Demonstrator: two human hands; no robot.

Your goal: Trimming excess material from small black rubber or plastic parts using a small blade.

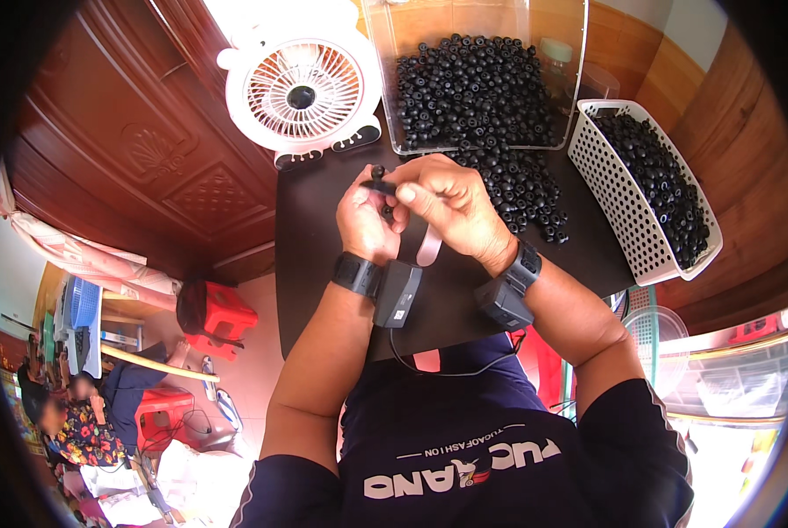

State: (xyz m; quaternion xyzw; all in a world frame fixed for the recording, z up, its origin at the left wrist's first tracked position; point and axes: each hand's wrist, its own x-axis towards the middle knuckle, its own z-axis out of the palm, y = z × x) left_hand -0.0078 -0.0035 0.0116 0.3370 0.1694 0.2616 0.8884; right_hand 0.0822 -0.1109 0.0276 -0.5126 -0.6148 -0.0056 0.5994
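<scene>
My left hand (366, 220) and my right hand (451, 202) meet above a small dark table (324, 264). Both pinch the same small black round part (379, 179), with a second black piece just below it between the fingers. A pale strap-like strip (429, 246) hangs down beneath my hands. Each wrist wears a black band with a box-shaped device. A loose heap of the same black round parts (521, 189) lies on the table just right of my right hand.
A clear plastic bin (473, 79) full of black parts stands at the table's far side. A white perforated basket (645, 189) of similar parts sits at the right. A white fan (299, 88) stands at the far left. People sit by red stools (222, 317) on the floor, lower left.
</scene>
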